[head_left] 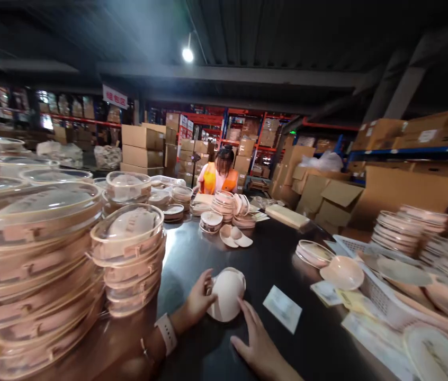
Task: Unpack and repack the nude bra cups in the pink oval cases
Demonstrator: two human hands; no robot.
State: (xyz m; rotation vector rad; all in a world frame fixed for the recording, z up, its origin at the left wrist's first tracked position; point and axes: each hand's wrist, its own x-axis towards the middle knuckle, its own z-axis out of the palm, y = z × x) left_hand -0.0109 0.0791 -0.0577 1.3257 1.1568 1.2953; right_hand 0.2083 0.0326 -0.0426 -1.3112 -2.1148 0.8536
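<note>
A beige domed bra cup (227, 295) is on the dark table right in front of me, with another rim partly showing behind it. My left hand (197, 302) grips its left edge, thumb on the near face and fingers behind. At the cup's lower right, my right hand (256, 338) is open, thumb and fingers apart, with the index fingertip at the edge. A white printed card (283, 309) lies flat to the right of the cup. Farther up the table rests a pair of beige bra cups (235, 237), side by side.
Tall stacks of round clear-lidded cases (126, 238) crowd the left. On the right are a white basket (383, 296) of beige cups, loose cards and more stacked cases (396, 232). A co-worker in an orange vest (210, 179) is across the table. Cardboard boxes (142, 145) stand behind.
</note>
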